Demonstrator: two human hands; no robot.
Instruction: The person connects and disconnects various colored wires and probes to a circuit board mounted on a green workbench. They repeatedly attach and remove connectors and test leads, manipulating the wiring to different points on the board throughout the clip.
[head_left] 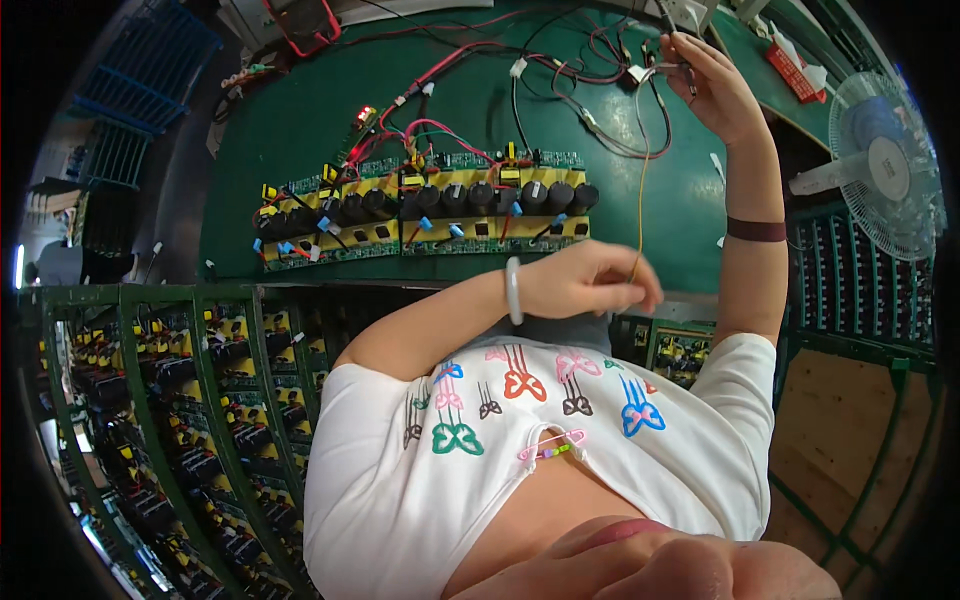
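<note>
My left hand (pixel 603 280), with a pale bangle at its wrist, is in front of the bench's near edge. Its fingers are curled round the lower end of a thin yellow wire (pixel 643 190). The wire runs up toward my right hand (pixel 712 85), raised at the far right of the bench. Between the fingertips there, a dark cable or plug (pixel 668 16) is gripped; its exact kind is unclear. To the left lie green circuit boards (pixel 455 235) in a row, with black cylindrical capacitors, yellow transformers and blue parts. A small board (pixel 362 120) with lit red lights sits behind them.
Red and black cables (pixel 570 70) tangle across the back of the green bench (pixel 300 110). A white fan (pixel 885 170) stands at the right, near a red box (pixel 793 72). Racks of boards (pixel 190 400) fill the lower left. A blue rack (pixel 150 65) stands far left.
</note>
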